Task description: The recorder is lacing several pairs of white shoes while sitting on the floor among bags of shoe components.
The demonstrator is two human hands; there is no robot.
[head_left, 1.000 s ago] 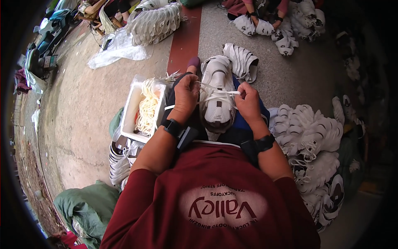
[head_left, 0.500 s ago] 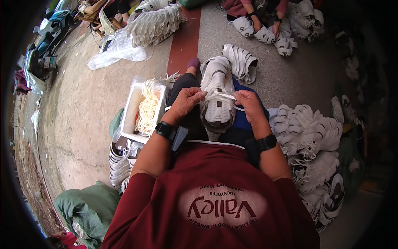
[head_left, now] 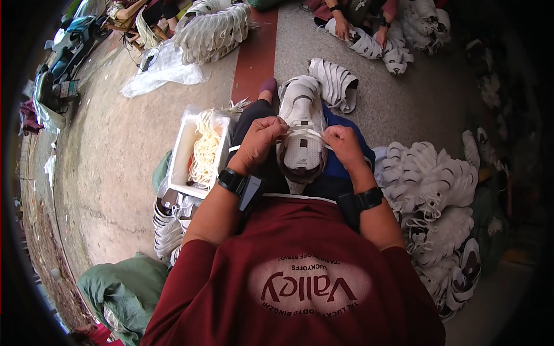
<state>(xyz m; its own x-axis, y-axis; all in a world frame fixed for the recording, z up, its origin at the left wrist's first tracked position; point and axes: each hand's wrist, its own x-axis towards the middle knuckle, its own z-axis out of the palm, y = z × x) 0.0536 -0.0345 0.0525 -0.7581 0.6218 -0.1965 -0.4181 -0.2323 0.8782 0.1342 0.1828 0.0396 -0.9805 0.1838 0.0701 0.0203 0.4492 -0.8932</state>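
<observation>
Two hands, left hand [head_left: 261, 140] and right hand [head_left: 344, 145], pinch a white lace [head_left: 302, 132] across the white shoe [head_left: 301, 131].

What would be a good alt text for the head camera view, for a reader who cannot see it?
Seen from above, a seated person's left hand and right hand pull a white lace across a white shoe upper on the lap. A white tray of laces sits on the floor at the left, and a pile of white uppers lies at the right.
</observation>
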